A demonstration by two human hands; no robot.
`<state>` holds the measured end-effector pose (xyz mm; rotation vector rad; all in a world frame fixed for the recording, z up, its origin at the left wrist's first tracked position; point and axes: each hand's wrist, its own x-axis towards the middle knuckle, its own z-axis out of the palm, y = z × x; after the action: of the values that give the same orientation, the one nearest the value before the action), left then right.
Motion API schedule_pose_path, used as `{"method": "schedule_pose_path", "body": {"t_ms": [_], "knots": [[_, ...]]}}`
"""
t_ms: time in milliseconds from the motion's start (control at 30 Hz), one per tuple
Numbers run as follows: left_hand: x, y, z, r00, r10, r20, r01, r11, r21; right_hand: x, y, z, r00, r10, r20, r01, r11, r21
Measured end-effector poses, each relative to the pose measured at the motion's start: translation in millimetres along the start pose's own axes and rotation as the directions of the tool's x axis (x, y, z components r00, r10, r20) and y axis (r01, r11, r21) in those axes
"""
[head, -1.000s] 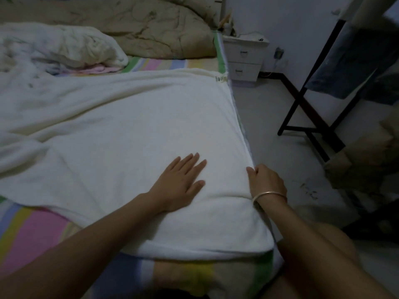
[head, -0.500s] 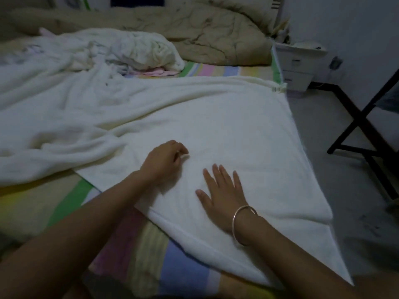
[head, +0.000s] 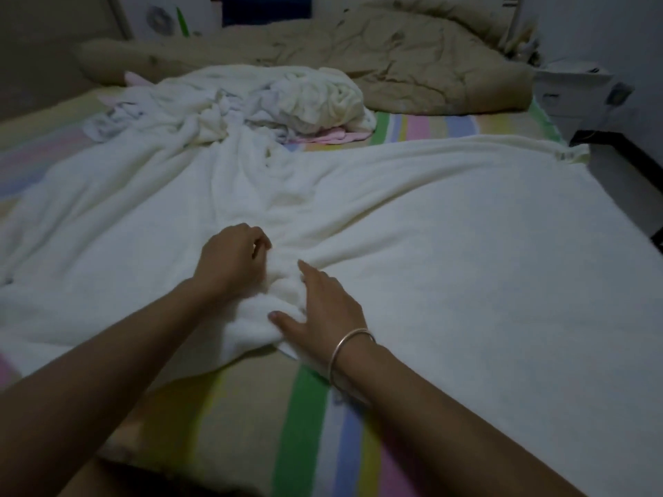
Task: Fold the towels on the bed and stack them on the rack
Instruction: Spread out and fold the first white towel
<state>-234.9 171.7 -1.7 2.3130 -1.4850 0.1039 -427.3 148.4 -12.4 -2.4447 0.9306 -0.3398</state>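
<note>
Since the earlier frame, the towel (head: 448, 245) has been gathered into a bunch at its near edge. It is spread across the striped bed (head: 297, 425), in front of a crumpled towel pile (head: 287, 102). A fold is gripped by the curled left hand (head: 233, 261); the bunch is pressed by the right hand (head: 323, 306), fingers straight.

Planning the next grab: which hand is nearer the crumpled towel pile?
Left. The left hand, gripping the spread towel, sits farther up the bed toward the pile; the right hand lies nearer the camera.
</note>
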Motion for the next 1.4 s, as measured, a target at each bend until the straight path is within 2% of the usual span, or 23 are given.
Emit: {"method": "schedule_pose_path", "body": {"t_ms": [67, 133, 167, 267, 367, 433, 500, 600, 700, 800, 900, 1067, 1200, 1267, 1333, 1400], "knots": [[-4.5, -38.9, -10.4, 0.999, -0.033, 0.027, 0.032, 0.999, 0.017, 8.8, -24.2, 14.6, 1.0, -0.001, -0.026, -0.003, 0.991, -0.131], [-8.7, -63.3, -14.0, 0.993, -0.068, 0.101, 0.067, 0.998, 0.007, 7.8, -29.3, 12.4, 0.999, -0.031, 0.023, 0.036, 0.956, -0.292], [-12.1, -79.2, -21.2, 0.989, -0.06, 0.133, 0.063, 0.998, -0.016, 6.7, -35.7, 11.1, 0.999, 0.002, 0.045, 0.013, 0.942, -0.335], [-18.8, -122.5, -39.9, 0.989, -0.022, 0.144, 0.033, 0.996, -0.078, 0.0, -49.3, 5.8, 0.98, 0.194, 0.048, -0.158, 0.902, -0.403], [-26.5, -174.5, -58.1, 0.987, -0.017, 0.16, 0.027, 0.998, -0.063, 2.6, -75.6, 15.4, 0.963, 0.251, -0.095, -0.265, 0.83, -0.491], [-28.6, -206.1, -67.0, 0.987, -0.047, 0.153, 0.044, 0.999, 0.026, 8.4, -100.2, 29.4, 0.956, 0.168, -0.24, -0.265, 0.846, -0.463], [-35.0, -236.8, -77.9, 0.981, -0.139, 0.134, 0.124, 0.986, 0.109, 15.8, -135.1, 52.1, 0.961, 0.08, -0.266, -0.183, 0.903, -0.389], [-43.1, -266.3, -87.2, 0.957, -0.269, 0.11, 0.253, 0.957, 0.14, 29.4, -185.1, 81.7, 0.985, -0.028, -0.17, -0.029, 0.946, -0.323], [-44.4, -283.1, -92.9, 0.933, -0.347, 0.099, 0.326, 0.928, 0.183, 44.2, -220.9, 107.8, 0.996, -0.075, -0.046, 0.056, 0.945, -0.321], [-35.2, -292.9, -96.4, 0.92, -0.375, 0.114, 0.358, 0.923, 0.141, 60.5, -242.6, 131.1, 0.996, -0.034, 0.085, 0.054, 0.966, -0.252], [-23.0, -305.3, -87.8, 0.92, -0.372, 0.125, 0.35, 0.922, 0.168, 80.9, -252.5, 148.3, 0.991, 0.003, 0.134, 0.039, 0.95, -0.31], [27.1, -329.4, -81.4, 0.946, -0.314, 0.078, 0.283, 0.921, 0.268, 124.9, -267.4, 165.6, 0.991, 0.129, 0.046, -0.11, 0.949, -0.294], [65.0, -348.1, -78.3, 0.91, -0.379, 0.169, 0.35, 0.92, 0.179, 161.6, -281.0, 177.0, 0.972, 0.234, 0.028, -0.221, 0.947, -0.231], [73.4, -354.0, -73.8, 0.91, -0.355, 0.211, 0.33, 0.933, 0.146, 178.8, -288.8, 182.5, 0.961, 0.271, 0.048, -0.254, 0.942, -0.217], [78.2, -361.2, -72.4, 0.945, -0.287, 0.158, 0.268, 0.954, 0.131, 193.1, -297.0, 190.8, 0.955, 0.285, 0.077, -0.263, 0.94, -0.219], [83.5, -378.4, -82.4, 0.986, -0.167, 0.015, 0.157, 0.953, 0.258, 204.5, -308.2, 199.8, 0.961, 0.269, 0.059, -0.25, 0.943, -0.221]]}}
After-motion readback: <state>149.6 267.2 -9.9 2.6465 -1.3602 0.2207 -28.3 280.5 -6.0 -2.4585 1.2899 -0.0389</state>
